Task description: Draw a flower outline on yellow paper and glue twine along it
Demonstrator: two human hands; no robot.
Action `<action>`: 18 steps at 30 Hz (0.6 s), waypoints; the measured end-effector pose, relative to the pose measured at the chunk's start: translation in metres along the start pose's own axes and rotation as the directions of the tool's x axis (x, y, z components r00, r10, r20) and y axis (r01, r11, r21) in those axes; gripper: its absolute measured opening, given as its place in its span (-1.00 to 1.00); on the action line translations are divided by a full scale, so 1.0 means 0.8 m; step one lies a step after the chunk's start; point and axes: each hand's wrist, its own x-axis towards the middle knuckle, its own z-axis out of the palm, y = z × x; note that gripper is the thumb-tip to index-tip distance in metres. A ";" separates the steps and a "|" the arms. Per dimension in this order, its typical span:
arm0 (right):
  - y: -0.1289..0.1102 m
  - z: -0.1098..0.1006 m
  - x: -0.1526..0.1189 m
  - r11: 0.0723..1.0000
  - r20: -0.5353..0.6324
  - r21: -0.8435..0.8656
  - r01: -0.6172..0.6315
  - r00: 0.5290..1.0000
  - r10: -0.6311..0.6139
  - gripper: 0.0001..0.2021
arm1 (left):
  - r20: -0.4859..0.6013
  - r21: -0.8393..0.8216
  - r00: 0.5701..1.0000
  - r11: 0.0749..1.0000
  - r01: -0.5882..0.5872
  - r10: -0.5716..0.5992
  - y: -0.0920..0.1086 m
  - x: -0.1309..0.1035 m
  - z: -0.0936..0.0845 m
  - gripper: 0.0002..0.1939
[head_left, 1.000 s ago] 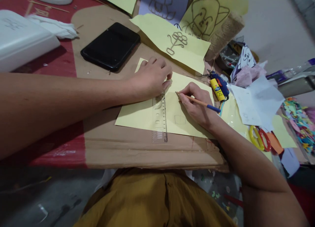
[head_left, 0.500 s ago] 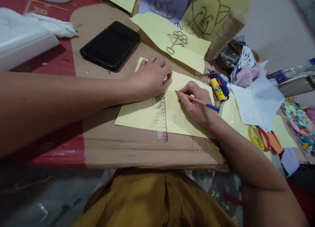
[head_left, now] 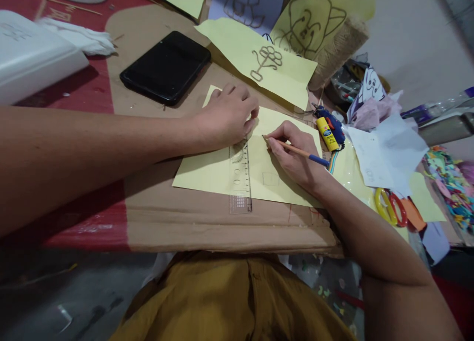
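Observation:
A yellow sheet of paper (head_left: 207,170) lies on the cardboard-covered table with a small pencil-drawn rectangle near its lower edge. Across it lies a clear ruler (head_left: 240,178), its upper end beneath my left hand (head_left: 231,115), whose fingers are bent and press down on it. My right hand (head_left: 296,151) grips a pencil (head_left: 303,153) with a blue end, the tip touching the paper to the right of the ruler.
A black phone (head_left: 166,68) lies at the upper left, beside a white box (head_left: 33,59). Flower drawing (head_left: 270,64) is behind the sheet. Yellow glue stick (head_left: 327,133), scissors (head_left: 390,206) and paper scraps are on the right.
The pencil tip has shifted very slightly left on the paper. My left hand and the ruler stay in place.

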 end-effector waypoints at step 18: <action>0.004 0.004 0.001 0.998 -0.018 0.052 0.021 1.000 -0.020 -0.82 | -0.074 0.036 0.996 0.998 -0.050 0.053 -0.012 0.005 0.016 -0.49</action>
